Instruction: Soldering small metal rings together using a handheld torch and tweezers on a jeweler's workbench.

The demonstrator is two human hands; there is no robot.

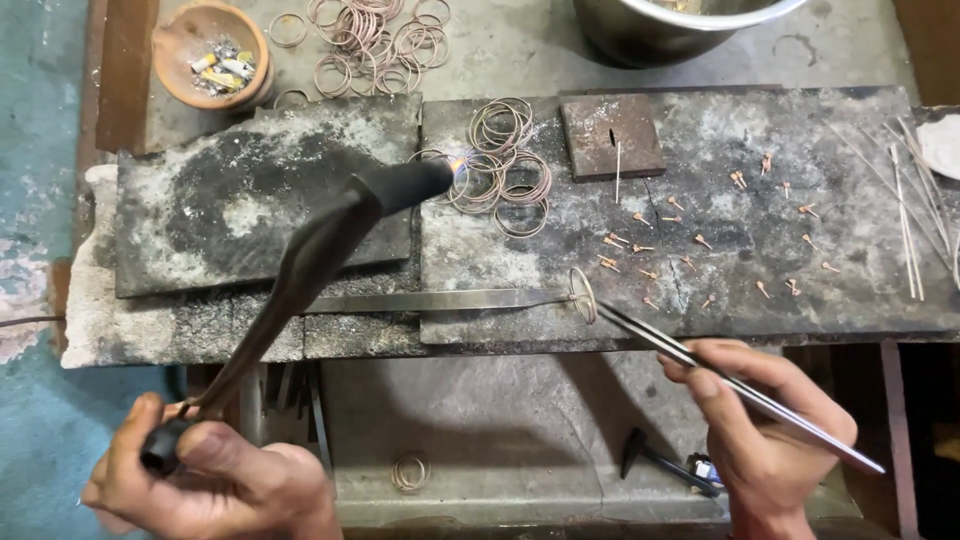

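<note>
Left hand (210, 480) grips our lit torch (330, 250) over desk rings (505, 165); right hand (765, 425) pinches tweezers (700, 365) at one ring (582, 294). Lingering flame, we judge, could melt thin wire.

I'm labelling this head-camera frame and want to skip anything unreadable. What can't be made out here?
- Steel bowl: top edge of the head view cuts it off; contents unseen.
- Bits in the clay dish: too small to identify.
- Left hand and right hand: bottom edge cuts them.
- Ring at the tweezers tip: grip too fine to judge.
</note>
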